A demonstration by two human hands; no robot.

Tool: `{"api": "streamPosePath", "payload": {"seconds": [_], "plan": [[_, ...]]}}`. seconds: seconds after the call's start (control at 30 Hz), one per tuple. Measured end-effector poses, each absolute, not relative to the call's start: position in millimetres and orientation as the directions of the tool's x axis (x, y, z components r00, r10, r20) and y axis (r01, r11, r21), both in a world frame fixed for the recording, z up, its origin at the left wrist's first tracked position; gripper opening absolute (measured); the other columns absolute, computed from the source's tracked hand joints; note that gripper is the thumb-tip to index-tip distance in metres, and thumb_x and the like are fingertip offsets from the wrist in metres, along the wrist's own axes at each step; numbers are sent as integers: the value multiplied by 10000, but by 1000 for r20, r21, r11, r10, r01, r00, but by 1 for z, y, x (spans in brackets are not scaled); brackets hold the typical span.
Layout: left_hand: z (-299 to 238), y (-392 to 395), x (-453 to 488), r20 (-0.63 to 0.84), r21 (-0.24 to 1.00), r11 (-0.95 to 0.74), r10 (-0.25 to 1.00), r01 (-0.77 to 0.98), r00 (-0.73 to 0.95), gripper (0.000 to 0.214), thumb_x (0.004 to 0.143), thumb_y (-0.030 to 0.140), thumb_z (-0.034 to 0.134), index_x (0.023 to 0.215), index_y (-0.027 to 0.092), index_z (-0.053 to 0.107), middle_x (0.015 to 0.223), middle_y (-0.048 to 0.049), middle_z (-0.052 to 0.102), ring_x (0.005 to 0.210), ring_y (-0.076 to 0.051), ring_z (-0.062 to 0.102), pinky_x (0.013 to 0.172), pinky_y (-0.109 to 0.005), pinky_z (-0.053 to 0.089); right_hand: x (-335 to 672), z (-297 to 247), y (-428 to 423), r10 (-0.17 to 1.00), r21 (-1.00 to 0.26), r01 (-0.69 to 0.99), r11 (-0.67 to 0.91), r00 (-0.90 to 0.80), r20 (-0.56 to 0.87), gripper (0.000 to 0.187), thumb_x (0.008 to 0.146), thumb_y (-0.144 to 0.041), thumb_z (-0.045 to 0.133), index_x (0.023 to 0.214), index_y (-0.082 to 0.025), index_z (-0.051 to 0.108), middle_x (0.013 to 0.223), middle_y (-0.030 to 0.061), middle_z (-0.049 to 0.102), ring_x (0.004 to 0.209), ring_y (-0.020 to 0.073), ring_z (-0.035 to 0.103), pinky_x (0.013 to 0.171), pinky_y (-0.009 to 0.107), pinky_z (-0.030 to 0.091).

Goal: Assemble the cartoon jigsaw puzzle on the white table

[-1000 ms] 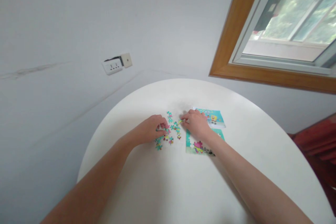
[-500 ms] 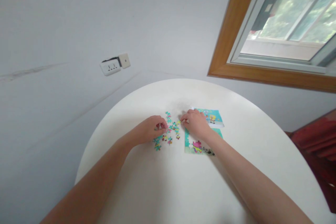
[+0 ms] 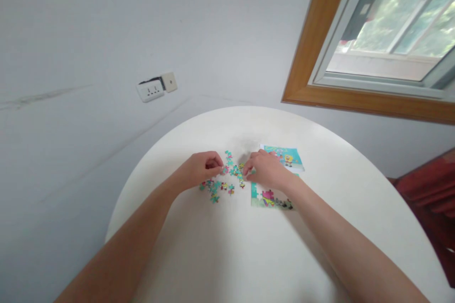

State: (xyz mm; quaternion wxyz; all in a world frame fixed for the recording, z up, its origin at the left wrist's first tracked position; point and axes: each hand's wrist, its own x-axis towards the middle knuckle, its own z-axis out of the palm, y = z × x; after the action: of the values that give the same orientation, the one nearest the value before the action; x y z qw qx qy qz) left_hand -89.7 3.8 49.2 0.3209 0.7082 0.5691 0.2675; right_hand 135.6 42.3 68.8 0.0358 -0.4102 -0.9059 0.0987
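Note:
My left hand (image 3: pixel 205 169) is closed in a pinch on a pink-and-teal puzzle piece (image 3: pixel 225 169), at the left of the loose pile. Just below that hand lie teal puzzle pieces (image 3: pixel 214 187) with bits of red and yellow. My right hand (image 3: pixel 263 169) has its fingers curled down beside the yellow and teal pieces (image 3: pixel 236 170); anything between its fingertips is too small to make out. Under the right hand and forearm, a partly assembled puzzle (image 3: pixel 268 197) shows a teal border and a pink figure. Its upper right part is hidden.
A picture card (image 3: pixel 292 158) with a yellow cartoon character lies behind the right hand. Everything sits on a round white table (image 3: pixel 220 246) against a wall with a socket (image 3: pixel 151 90). A wood-framed window (image 3: pixel 302 75) is at the right.
My left hand has shifted slightly left and up, uncovering more pieces below it; the pink piece at its fingertips moved a little left. The right fingertips have come slightly down.

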Motion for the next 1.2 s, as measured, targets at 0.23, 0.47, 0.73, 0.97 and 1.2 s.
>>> {"api": "streamPosePath", "payload": {"seconds": [0.23,0.47,0.73,0.97,1.2], "plan": [[48,6,-92,67,746,-174,980,643,187,213,759,381,588,800,173,611,620,20,606,565,-119,529,516,-208,381,128,61,41,743,-213,727,653,-669,-8,174,799,-288,601,899,-300,743,963,48,652,989,233,515,815,338,351],[45,9,-94,165,709,-231,973,666,162,199,788,353,560,859,183,633,710,9,644,644,-131,566,596,-228,421,131,66,40,756,-163,746,646,-655,-3,205,802,-222,565,870,-275,751,931,59,671,969,233,530,794,327,355],[47,8,-93,201,647,-265,964,715,176,195,807,342,522,883,186,613,731,11,624,658,-134,552,606,-234,415,125,58,42,774,-189,755,628,-632,47,213,834,-238,536,934,-277,720,941,50,652,948,212,528,805,317,354],[46,8,-93,224,614,-260,963,745,151,218,835,375,484,910,195,582,764,5,622,684,-145,561,622,-245,427,121,51,39,774,-143,761,632,-624,101,216,855,-268,537,990,-283,704,977,61,632,1005,227,508,826,337,357],[45,9,-92,224,618,-255,964,743,144,230,843,382,472,927,193,573,783,0,622,691,-148,563,628,-250,430,123,47,45,784,-300,729,615,-607,133,166,801,-231,567,857,-257,721,911,28,678,933,193,563,797,293,383]]}}
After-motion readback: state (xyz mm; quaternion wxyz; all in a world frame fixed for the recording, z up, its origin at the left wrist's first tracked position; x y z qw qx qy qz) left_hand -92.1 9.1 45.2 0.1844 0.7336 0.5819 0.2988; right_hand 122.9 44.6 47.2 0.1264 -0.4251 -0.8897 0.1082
